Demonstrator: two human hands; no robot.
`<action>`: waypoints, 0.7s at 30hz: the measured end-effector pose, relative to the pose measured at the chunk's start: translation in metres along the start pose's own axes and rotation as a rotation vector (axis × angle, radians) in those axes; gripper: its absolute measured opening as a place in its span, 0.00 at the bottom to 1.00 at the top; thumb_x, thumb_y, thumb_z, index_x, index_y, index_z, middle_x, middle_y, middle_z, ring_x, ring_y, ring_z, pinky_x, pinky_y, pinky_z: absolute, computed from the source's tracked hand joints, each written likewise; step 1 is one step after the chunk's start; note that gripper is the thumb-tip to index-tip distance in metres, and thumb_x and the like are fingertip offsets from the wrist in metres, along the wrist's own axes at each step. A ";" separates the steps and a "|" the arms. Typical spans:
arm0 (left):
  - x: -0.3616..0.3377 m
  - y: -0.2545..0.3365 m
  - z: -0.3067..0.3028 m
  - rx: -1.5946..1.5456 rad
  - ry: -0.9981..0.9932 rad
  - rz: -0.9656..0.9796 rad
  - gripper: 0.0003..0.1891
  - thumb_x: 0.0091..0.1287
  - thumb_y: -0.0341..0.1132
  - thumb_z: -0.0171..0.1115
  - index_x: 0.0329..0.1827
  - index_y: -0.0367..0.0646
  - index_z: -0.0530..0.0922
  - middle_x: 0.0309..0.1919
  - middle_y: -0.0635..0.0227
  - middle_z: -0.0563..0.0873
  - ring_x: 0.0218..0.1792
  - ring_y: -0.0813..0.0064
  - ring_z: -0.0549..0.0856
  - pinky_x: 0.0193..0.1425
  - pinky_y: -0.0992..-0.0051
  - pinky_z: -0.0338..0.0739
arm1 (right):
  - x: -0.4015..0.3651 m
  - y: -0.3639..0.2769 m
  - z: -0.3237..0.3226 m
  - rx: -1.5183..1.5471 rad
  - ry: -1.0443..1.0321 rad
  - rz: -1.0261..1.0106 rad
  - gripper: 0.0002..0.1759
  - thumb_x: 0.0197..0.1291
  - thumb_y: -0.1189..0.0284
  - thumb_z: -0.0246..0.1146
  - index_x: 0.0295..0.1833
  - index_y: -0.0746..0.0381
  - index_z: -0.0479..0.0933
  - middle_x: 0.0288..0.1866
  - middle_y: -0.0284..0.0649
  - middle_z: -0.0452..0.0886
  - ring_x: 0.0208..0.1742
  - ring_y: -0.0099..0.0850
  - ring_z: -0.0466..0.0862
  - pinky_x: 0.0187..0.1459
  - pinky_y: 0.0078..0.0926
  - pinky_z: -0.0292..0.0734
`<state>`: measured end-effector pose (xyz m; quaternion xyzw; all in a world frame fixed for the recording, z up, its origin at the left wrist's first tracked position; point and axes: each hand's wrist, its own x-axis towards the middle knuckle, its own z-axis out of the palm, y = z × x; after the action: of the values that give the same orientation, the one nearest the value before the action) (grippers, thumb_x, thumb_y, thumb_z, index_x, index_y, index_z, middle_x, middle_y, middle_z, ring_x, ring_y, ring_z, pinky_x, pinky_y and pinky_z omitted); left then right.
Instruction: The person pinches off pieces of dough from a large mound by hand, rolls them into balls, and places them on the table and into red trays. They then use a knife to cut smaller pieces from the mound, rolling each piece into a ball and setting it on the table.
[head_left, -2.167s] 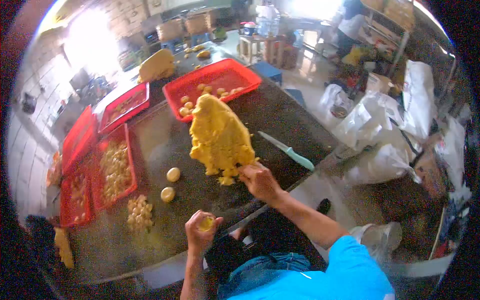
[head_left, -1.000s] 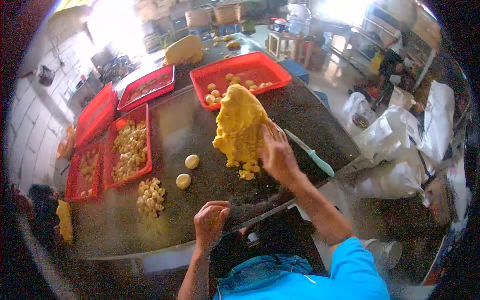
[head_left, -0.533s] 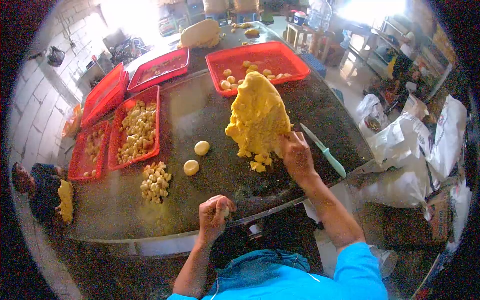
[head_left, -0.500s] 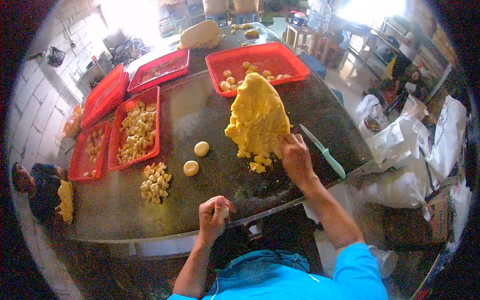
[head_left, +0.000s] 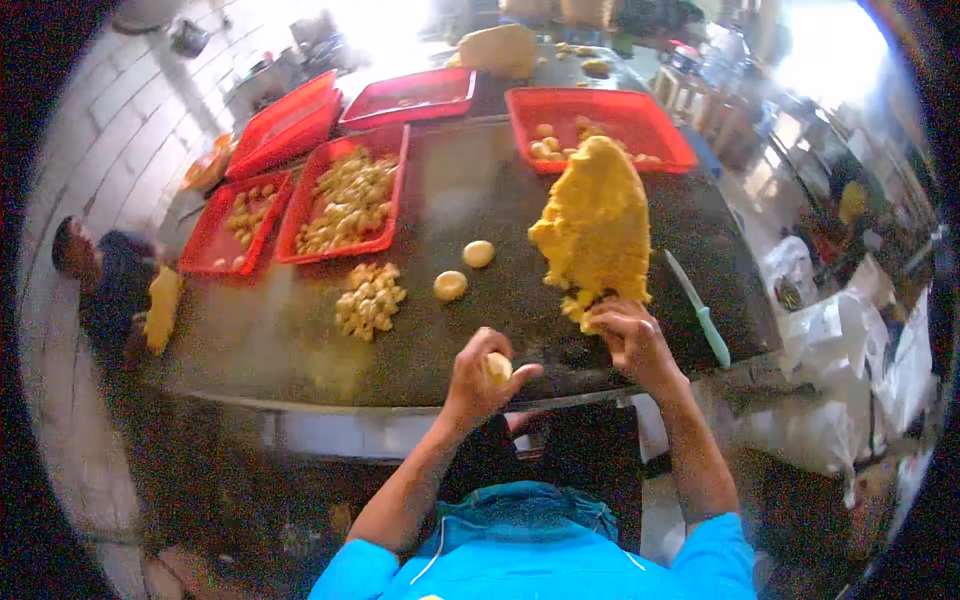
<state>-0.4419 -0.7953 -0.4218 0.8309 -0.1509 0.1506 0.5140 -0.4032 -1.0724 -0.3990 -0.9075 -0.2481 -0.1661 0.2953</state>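
A large slab of yellow dough (head_left: 598, 220) lies on the dark table. My right hand (head_left: 637, 345) is at its lower edge, fingers curled on the crumbly dough there; the fingertips are partly hidden. In my left hand (head_left: 475, 382) rests a small pale piece of dough (head_left: 498, 368), the fingers curled around it and the thumb stretched out. Two round dough balls, one nearer (head_left: 450, 286) and one farther (head_left: 478, 254), sit beyond that hand. Left of them is a heap of small pale chunks (head_left: 369, 302). A knife with a light green handle (head_left: 712, 335) lies right of the slab.
Red trays stand at the back: one with dough balls (head_left: 660, 125), one filled with chunks (head_left: 400, 195), others farther left. A bigger dough lump (head_left: 498, 50) is at the far end. Another person (head_left: 120, 265) is at the left edge. White plastic bags (head_left: 835, 340) stand at right.
The view has swung left. My right hand has gone from the slab's right side to its lower edge. My left thumb has lifted outward, exposing the dough piece.
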 end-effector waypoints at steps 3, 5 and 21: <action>0.001 -0.002 0.000 -0.104 -0.040 -0.086 0.19 0.65 0.44 0.78 0.28 0.38 0.81 0.31 0.62 0.86 0.30 0.65 0.84 0.37 0.66 0.78 | 0.001 -0.027 0.002 -0.078 0.053 0.061 0.14 0.57 0.71 0.76 0.48 0.65 0.87 0.52 0.50 0.86 0.57 0.49 0.84 0.58 0.43 0.80; 0.000 0.002 0.000 -0.050 -0.089 -0.042 0.17 0.74 0.38 0.68 0.27 0.37 0.81 0.27 0.60 0.84 0.29 0.62 0.83 0.36 0.64 0.78 | 0.002 -0.032 0.012 -0.185 0.052 0.203 0.15 0.57 0.70 0.76 0.48 0.65 0.87 0.50 0.49 0.86 0.56 0.47 0.82 0.57 0.43 0.79; -0.017 -0.011 -0.011 0.694 -0.100 0.032 0.35 0.78 0.59 0.51 0.80 0.45 0.68 0.83 0.56 0.63 0.81 0.47 0.61 0.86 0.49 0.42 | -0.003 -0.035 0.005 0.030 -0.018 0.116 0.14 0.51 0.76 0.78 0.46 0.63 0.88 0.48 0.45 0.87 0.53 0.45 0.84 0.58 0.40 0.80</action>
<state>-0.4535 -0.7787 -0.4330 0.9599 -0.1288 0.1601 0.1905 -0.4238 -1.0457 -0.3885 -0.9174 -0.2001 -0.1369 0.3157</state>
